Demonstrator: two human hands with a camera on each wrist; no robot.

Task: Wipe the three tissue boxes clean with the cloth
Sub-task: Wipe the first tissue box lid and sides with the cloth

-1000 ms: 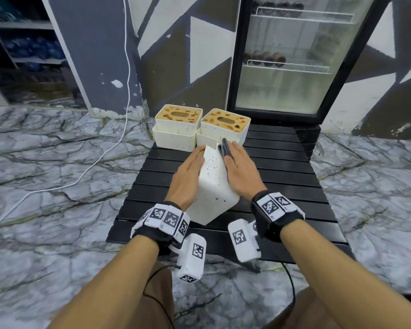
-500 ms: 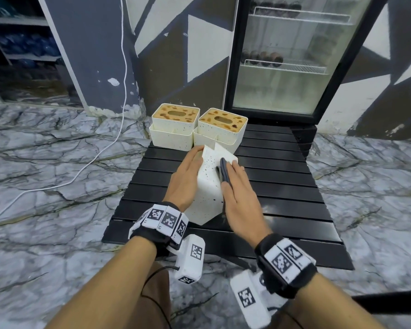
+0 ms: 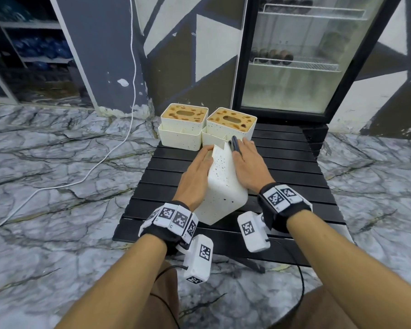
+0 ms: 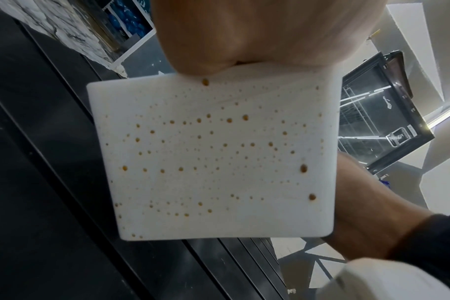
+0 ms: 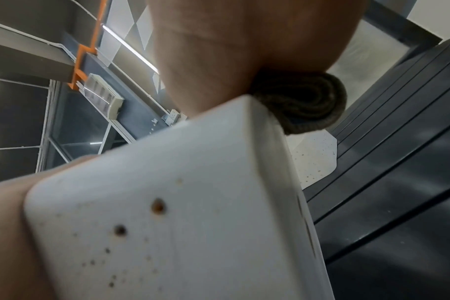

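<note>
Flanking the tissue box (image 3: 223, 184), left hand (image 3: 195, 179) and right hand (image 3: 249, 167) press, grips wide, cloth (image 3: 235, 144) at far edge.

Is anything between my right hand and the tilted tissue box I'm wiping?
Only the cloth, pressed under the right hand against the right side of the tilted tissue box. Nothing else visible.

No word, brand or number can be read in any view. The left wristband (image 3: 171, 216) and the right wristband (image 3: 280, 198) carry only square black-and-white code patterns, without letters. The same patterns stand on the two white camera boxes (image 3: 253, 230) under the wrists. In the left wrist view a small label (image 4: 398, 137) on the fridge (image 4: 373, 121) has pale marks, too blurred to read.
</note>
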